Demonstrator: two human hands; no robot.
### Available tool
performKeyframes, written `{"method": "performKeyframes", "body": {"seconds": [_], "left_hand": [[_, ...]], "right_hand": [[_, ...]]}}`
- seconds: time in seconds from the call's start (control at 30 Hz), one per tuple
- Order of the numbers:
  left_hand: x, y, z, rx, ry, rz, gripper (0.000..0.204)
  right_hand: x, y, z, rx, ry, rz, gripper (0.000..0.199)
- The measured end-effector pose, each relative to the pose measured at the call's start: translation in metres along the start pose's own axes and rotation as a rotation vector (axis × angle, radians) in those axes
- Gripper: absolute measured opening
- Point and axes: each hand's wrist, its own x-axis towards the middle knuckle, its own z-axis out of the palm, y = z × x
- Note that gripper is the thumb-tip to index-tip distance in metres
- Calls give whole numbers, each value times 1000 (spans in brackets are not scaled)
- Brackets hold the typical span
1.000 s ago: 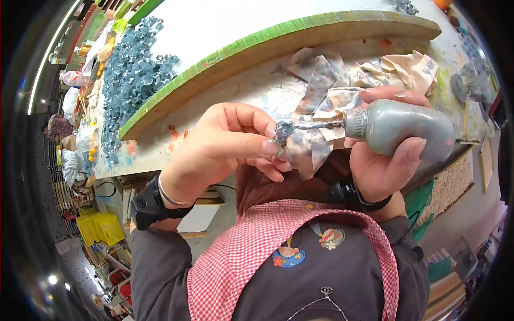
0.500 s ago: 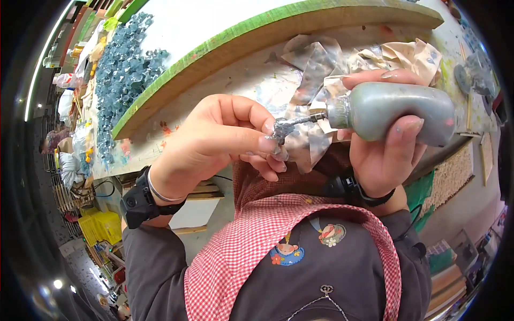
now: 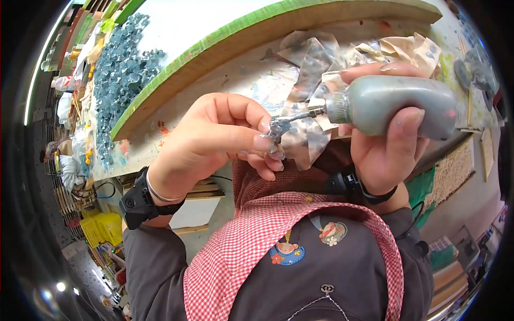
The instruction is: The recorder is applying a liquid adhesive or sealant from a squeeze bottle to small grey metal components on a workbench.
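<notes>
The right hand (image 3: pixel 385 150) was clamped around a grey squeeze bottle (image 3: pixel 391 104), held above the worktop (image 3: pixel 225 80), its long axis lying crosswise, nozzle pointing left. The left hand (image 3: pixel 214 144) pinched a small grey piece (image 3: pixel 278 128) at the nozzle tip (gluing, apparently). Next would need a gentle, steady squeeze.

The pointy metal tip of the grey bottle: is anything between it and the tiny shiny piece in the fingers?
Nothing visible. The grey squeeze bottle, held in the right hand, points its thin metal nozzle straight at the small silvery piece pinched by the left hand. The tip seems to meet it.
</notes>
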Motion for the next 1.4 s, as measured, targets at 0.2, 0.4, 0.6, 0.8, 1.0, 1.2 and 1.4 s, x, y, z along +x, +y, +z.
{"method": "performKeyframes", "body": {"seconds": [0.2,0.4,0.6,0.8,1.0,1.2,1.4], "left_hand": [[0,1,-1,-11,-30,-17,13],[0,0,0,9,-2,0,16],[1,3,0,-19,-52,-30,10],[-1,-2,-5,-17,-48,-19,10],[-3,11,4,-97,-72,165,9],[24,69,18,345,197,649,12],[135,121,32,654,208,823,18]], "right_hand": [[3,-3,-4,-208,-159,2,47],[1,1,-3,-118,-142,-22,47],[1,0,-3,-60,-99,1,51],[-5,4,0,1,-48,7,51],[-7,-9,-9,252,142,-59,49],[-2,-36,-27,80,180,-154,49],[-8,-50,-45,114,332,-94,50]]}}
